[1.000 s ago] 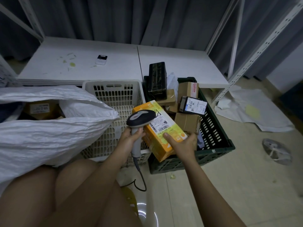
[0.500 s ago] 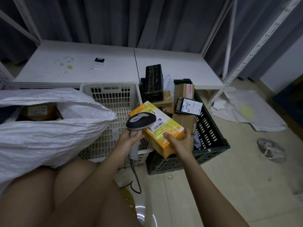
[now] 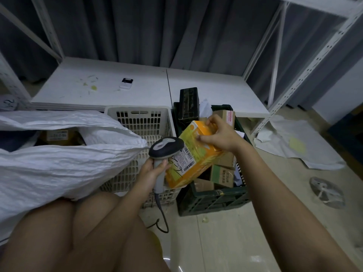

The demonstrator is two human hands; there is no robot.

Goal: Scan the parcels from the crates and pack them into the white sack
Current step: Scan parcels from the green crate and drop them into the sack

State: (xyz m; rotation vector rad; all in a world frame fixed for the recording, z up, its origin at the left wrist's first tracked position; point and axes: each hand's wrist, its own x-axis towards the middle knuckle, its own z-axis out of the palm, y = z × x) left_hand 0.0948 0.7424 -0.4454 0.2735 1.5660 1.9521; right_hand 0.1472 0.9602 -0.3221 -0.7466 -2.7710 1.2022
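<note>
My right hand (image 3: 217,136) grips the far top end of an orange and yellow parcel (image 3: 193,158), tilted so its white barcode label faces me. My left hand (image 3: 152,170) holds a grey handheld scanner (image 3: 166,148) by its handle, the head right beside the label. The parcel hangs over the near left corner of the dark green crate (image 3: 214,199), which holds several cardboard parcels. A white crate (image 3: 140,122) stands to its left. The white sack (image 3: 64,154) lies open at my left, with a brown parcel (image 3: 59,136) inside.
A low white shelf board (image 3: 149,89) runs behind the crates, with a small black and white device (image 3: 126,83) on it. White metal rack posts (image 3: 306,75) rise at the right. Crumpled white sheets (image 3: 294,142) and a tape scrap lie on the tiled floor. My bare knees fill the foreground.
My right hand shifted from the parcel's near end to its far top end, and the parcel tipped up so its label faces me. The scanner stayed beside it.
</note>
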